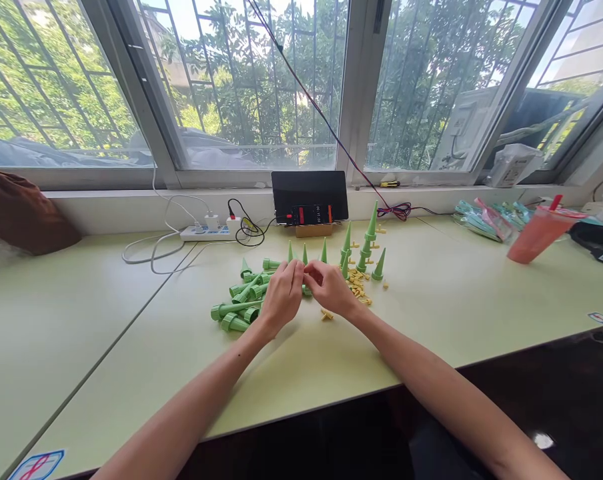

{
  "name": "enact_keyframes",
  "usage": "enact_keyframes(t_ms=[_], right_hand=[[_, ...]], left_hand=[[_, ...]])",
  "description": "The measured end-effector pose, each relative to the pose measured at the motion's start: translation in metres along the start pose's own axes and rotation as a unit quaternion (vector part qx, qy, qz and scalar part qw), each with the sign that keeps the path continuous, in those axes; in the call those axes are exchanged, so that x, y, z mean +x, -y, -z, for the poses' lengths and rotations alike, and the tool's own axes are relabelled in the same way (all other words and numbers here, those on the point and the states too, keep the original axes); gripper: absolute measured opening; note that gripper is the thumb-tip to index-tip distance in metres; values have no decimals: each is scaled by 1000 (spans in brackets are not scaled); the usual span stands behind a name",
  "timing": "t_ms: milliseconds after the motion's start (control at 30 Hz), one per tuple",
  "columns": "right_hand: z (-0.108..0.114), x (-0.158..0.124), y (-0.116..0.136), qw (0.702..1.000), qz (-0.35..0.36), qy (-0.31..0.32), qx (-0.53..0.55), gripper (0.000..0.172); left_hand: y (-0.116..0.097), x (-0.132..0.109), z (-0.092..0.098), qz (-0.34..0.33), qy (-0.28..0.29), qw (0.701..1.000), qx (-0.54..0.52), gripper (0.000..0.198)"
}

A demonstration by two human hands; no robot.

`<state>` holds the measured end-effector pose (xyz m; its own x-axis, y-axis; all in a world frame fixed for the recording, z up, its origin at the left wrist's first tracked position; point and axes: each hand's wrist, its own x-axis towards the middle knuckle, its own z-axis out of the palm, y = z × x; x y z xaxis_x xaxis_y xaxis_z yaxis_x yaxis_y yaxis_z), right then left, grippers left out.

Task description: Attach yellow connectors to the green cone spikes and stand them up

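My left hand (281, 297) and my right hand (328, 287) meet over the pale green table (131, 347), fingers pinched together on a green cone-shaped spike (307, 290) that shows between them. Left of my hands lies a heap of green plastic spikes (239, 303) on their sides. Behind and to the right, several green spikes (366, 247) stand upright, some stacked. Small yellow plastic pieces (356, 287) are scattered beside my right hand, and one yellow piece (326, 315) lies just below it.
A dark tablet with a phone on a stand (309, 198) leans at the window sill. A power strip with cables (209, 232) lies to its left. A pink drink cup (537, 233) and teal packets (486, 219) sit at the right, a brown bag (24, 210) at far left.
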<state>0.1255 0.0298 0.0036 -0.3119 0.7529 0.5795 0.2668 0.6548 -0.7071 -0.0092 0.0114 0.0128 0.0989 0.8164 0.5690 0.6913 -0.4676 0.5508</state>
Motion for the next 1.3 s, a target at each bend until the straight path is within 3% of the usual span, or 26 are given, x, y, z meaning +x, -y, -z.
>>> enact_keyframes(t_ms=[300,667,1100,1300], right_hand=[[-2,1,-3,999,0,-4,-44,37],[0,-2,1,1000,9,14,-24,12],[-1,0,0,999,6,22,-49,33],[-1,0,3,998,12,19,-66,31]], left_hand=[[0,-1,0,-2,6,1000,-3,35],[-1,0,0,10,4,1000,-9,34],[0,0,-1,-6,7,1000,-3,34],[-3,-3,-2,-17,8,1000,3,35]])
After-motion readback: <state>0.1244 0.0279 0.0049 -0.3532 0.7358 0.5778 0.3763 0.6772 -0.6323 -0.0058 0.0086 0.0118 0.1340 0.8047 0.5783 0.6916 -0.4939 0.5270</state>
